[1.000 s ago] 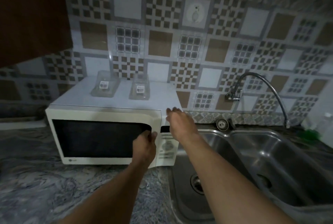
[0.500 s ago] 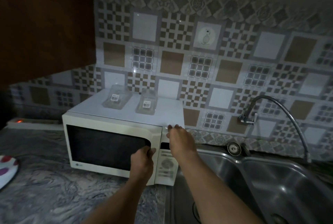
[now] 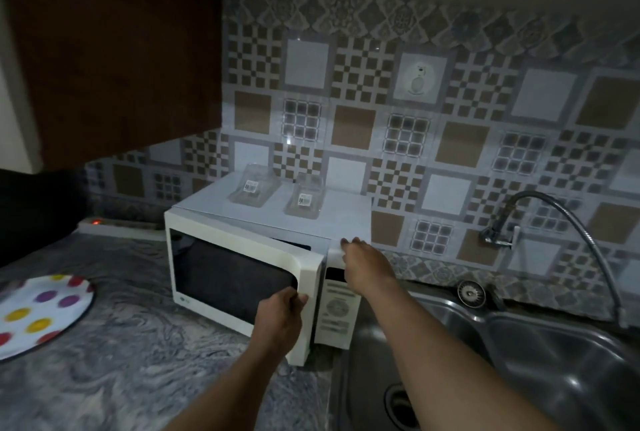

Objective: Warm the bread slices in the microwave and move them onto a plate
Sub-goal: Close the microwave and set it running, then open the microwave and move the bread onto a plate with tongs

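Pulling ajar door [image 3: 242,257] with left hand [image 3: 278,321] curled round its edge, brace microwave [image 3: 311,219] top with flat, straight-fingered right hand [image 3: 363,262] against sliding; bread unseen, spotted plate [image 3: 41,312] on counter [image 3: 138,361], left.

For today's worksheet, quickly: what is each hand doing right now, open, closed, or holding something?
Left hand: grips the microwave door by its edge.
Right hand: open, resting on the microwave top corner.

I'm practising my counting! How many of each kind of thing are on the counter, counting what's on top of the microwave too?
Microwave: 1
Clear plastic boxes on it: 2
Spotted plate: 1
Power strip: 1
Total: 5
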`<control>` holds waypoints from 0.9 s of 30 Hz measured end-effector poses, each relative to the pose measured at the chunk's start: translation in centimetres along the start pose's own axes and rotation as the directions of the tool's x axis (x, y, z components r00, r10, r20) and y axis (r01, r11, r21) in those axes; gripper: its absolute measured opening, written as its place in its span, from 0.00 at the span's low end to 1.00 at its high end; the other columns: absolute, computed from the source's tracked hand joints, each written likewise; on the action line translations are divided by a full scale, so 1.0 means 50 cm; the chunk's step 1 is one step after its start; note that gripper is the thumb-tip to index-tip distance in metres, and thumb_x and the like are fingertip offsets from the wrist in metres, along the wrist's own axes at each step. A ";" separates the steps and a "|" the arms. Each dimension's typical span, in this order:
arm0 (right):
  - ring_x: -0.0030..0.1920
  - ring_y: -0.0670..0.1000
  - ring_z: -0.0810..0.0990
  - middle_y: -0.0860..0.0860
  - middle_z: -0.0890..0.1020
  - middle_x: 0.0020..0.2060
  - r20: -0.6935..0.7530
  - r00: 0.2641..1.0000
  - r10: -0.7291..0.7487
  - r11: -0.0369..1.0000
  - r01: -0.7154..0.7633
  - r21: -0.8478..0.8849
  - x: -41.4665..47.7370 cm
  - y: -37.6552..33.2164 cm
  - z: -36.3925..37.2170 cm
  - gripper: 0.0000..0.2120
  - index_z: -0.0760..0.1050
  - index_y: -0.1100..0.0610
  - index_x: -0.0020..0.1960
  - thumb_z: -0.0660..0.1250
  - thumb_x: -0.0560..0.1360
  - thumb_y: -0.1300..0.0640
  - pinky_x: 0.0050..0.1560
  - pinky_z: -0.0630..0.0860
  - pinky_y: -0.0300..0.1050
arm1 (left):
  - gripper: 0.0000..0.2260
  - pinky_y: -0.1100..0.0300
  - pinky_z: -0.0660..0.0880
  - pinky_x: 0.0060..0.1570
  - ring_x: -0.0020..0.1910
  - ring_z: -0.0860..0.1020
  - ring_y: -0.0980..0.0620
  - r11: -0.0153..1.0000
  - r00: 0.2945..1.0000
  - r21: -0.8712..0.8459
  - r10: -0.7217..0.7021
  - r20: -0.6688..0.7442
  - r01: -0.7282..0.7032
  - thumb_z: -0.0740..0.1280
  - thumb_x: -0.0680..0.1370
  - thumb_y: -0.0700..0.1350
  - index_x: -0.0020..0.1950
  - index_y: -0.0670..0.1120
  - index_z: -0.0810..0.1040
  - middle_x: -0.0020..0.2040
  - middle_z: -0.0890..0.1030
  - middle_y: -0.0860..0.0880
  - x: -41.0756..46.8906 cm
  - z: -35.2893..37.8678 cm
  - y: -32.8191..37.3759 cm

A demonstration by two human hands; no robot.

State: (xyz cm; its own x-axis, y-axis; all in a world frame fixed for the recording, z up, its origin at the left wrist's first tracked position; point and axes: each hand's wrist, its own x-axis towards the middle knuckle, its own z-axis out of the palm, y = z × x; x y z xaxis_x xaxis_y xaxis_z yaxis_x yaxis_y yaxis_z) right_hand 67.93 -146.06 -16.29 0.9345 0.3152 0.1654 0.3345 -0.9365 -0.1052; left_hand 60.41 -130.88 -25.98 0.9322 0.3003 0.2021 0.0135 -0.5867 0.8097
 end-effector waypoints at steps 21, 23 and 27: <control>0.58 0.62 0.77 0.61 0.78 0.59 0.079 0.994 -0.073 0.996 0.076 -0.038 0.009 -0.013 -0.020 0.12 0.73 0.61 0.59 0.58 0.79 0.61 0.56 0.75 0.53 | 0.19 0.40 0.68 0.65 0.66 0.73 0.44 0.788 0.979 0.589 0.201 0.034 -0.182 0.48 0.84 0.53 0.63 0.51 0.76 0.65 0.77 0.44 0.013 -0.139 0.110; 0.57 0.61 0.77 0.59 0.79 0.58 0.076 0.991 -0.110 0.993 0.113 -0.037 0.025 -0.027 -0.022 0.09 0.74 0.60 0.57 0.57 0.80 0.60 0.57 0.74 0.53 | 0.20 0.47 0.76 0.54 0.49 0.80 0.43 0.810 0.981 0.575 0.184 -0.061 -0.117 0.50 0.83 0.55 0.54 0.49 0.80 0.50 0.83 0.45 0.005 -0.158 0.117; 0.56 0.61 0.77 0.60 0.79 0.58 0.089 0.979 -0.185 0.983 0.185 0.014 0.058 -0.061 -0.020 0.11 0.73 0.58 0.58 0.57 0.82 0.55 0.55 0.74 0.53 | 0.21 0.56 0.78 0.41 0.37 0.80 0.48 0.792 0.981 0.611 0.125 -0.145 -0.011 0.55 0.79 0.62 0.49 0.52 0.83 0.39 0.83 0.49 0.011 -0.179 0.110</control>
State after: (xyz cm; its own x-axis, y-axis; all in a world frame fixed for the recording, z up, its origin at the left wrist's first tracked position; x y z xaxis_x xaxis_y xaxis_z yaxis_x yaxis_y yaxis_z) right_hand 69.49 -142.43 -14.49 0.8634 0.4956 0.0945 0.5031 -0.8599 -0.0868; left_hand 57.74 -127.22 -16.48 0.8642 0.3303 0.3796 0.2216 -0.9271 0.3023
